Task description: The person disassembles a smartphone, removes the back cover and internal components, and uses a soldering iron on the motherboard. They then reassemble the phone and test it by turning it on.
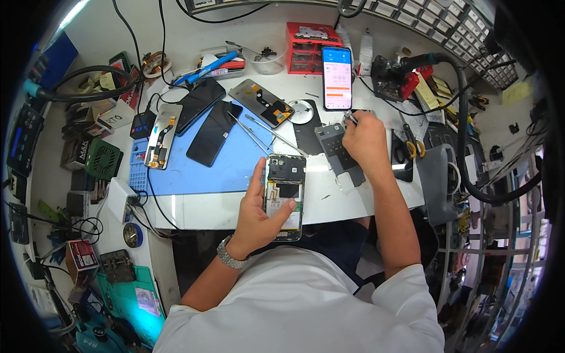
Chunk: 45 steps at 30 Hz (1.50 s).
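My left hand [259,203], with a metal watch on its wrist, grips an opened smartphone [284,197] at the table's front edge. Its back cover is off, so the battery and inner parts show, and my thumb lies across it. My right hand [364,144] is closed near the standing phone, fingertips pinched on a small silvery piece too little to name. Beneath that hand is a dark grey panel [334,147] with a clear film edge. Tweezers [253,134] and a thin metal tool [276,135] lie just beyond the opened phone.
A lit phone [337,79] stands at the back by a red drawer box [306,50]. Loose screens [215,134] and display panels [262,101] cover the blue mat [226,176]. Yellow-handled scissors [414,144] and a thick black hose [464,129] are at right.
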Tool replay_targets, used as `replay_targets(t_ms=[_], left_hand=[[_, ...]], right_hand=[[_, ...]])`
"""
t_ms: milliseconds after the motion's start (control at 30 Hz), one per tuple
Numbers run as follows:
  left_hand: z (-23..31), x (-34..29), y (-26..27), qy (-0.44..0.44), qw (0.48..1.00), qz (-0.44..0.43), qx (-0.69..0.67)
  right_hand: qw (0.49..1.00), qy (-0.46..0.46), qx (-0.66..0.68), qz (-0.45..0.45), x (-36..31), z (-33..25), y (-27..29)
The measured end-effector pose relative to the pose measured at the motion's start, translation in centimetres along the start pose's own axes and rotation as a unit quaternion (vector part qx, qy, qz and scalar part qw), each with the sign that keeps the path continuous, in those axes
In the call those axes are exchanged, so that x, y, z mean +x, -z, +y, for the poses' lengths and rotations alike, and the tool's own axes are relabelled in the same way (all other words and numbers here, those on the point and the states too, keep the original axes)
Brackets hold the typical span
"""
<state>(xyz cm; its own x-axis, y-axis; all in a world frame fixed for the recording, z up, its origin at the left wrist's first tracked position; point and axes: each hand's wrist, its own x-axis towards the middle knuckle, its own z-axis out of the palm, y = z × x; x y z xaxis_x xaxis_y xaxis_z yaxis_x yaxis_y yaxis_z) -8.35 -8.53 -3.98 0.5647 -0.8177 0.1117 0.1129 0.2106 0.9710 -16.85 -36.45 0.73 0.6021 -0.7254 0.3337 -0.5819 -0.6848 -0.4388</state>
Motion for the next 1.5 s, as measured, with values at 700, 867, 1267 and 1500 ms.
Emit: replay_targets(t_ms=[700,867,1267,1500], left_hand=[[0.6,0.2,-0.2,0.006,1.000,-0.005,-0.010],[0.4,0.2,0.0,0.006,1.000,-0.011,-0.013],[0.5,0.1,0.0,0.017,1.000,-0.007,-0.020],[0.5,0.2,-0.1,0.010,0.999,-0.005,-0.034]], right_hand=[[0.931,-0.040,0.356,0.074,-4.9,-1.6,1.4],[0.870,-0.067,0.481,0.085,-4.1,-0.5,0.8],[0.880,-0.040,0.464,0.093,-4.8,0.9,-2.2],[0.890,-0.045,0.449,0.064,-4.8,1.0,-2.4]])
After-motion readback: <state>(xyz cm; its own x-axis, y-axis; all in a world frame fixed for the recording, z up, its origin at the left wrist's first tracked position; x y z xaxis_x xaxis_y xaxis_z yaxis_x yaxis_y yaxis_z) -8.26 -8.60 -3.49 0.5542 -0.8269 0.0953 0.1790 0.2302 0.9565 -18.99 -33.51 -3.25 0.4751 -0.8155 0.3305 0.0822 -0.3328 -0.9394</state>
